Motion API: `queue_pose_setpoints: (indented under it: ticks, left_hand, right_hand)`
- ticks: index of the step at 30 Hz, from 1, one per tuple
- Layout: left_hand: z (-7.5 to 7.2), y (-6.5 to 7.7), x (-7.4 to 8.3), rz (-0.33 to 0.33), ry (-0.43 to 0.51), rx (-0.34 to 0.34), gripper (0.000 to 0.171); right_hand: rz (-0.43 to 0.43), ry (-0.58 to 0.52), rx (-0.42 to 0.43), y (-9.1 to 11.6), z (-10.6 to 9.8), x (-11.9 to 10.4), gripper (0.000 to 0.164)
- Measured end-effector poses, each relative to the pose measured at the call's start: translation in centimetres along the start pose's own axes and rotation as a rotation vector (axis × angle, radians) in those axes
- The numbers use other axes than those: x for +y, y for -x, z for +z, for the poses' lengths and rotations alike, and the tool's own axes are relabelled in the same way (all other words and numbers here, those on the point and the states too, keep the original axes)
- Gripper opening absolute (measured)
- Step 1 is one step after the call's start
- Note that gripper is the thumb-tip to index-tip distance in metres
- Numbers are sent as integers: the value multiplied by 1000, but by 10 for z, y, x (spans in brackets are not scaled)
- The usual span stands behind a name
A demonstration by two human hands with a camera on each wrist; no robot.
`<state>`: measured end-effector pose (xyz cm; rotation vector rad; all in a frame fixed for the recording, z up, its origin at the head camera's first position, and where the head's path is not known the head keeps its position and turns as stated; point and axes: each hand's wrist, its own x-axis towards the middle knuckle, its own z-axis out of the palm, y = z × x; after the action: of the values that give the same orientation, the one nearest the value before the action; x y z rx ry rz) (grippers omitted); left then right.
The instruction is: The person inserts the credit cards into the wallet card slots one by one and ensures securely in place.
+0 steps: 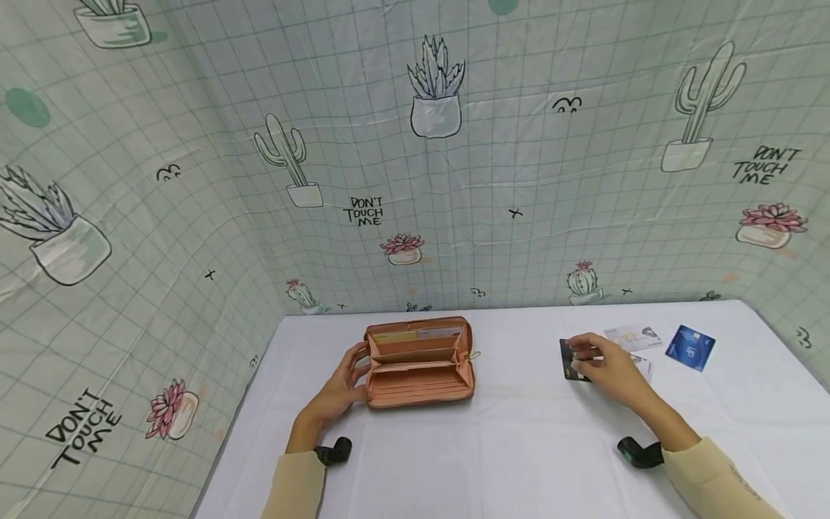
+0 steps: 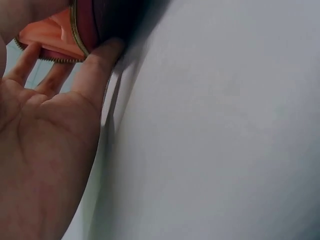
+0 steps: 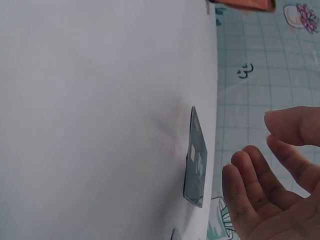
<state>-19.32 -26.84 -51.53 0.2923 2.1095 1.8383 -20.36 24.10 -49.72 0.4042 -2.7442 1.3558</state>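
An open orange-brown zip wallet [image 1: 415, 383] lies on the table with its compartments facing up. My left hand [image 1: 333, 393] grips its left edge, fingers along the side and thumb near the front corner. The left wrist view shows the zipper edge of the wallet [image 2: 50, 37] between the fingers and thumb. Over a dark bank card [image 1: 567, 364] hovers my right hand [image 1: 612, 371], its fingers loosely bent. In the right wrist view a gap separates those fingertips from the dark card [image 3: 196, 162], which rests on the table.
A blue card [image 1: 691, 348] lies at the right, beside a pale card [image 1: 632, 336]. Another pale card [image 1: 643, 366] is partly hidden by the right hand. Cards [image 1: 395, 336] show in the wallet's back pocket. A patterned cloth [image 1: 493, 166] hangs behind the white table [image 1: 506, 447].
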Motion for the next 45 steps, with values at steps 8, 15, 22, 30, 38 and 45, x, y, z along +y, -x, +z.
queue_pose_setpoints:
  ticks: [8, 15, 22, 30, 38, 45]
  left_hand:
    - [17, 3, 9, 6, -54, 89, 96]
    - [43, 1, 18, -14, -74, 210, 85]
    - [69, 0, 22, 13, -122, 257, 84]
    - [83, 3, 28, 5, -163, 256, 84]
    - [83, 7, 33, 2, -157, 255, 51]
    - [79, 3, 39, 2, -177, 303, 22]
  right_hand:
    - [-23, -59, -3, 4, 10, -3, 35]
    - [-79, -93, -27, 5, 21, -11, 37]
    - [-92, -117, -77, 5, 36, -18, 38]
    - [37, -342, -163, 4, 56, -28, 45]
    - [190, -548, -168, 4, 67, -44, 52]
    - [239, -671, -154, 0, 74, -49, 51]
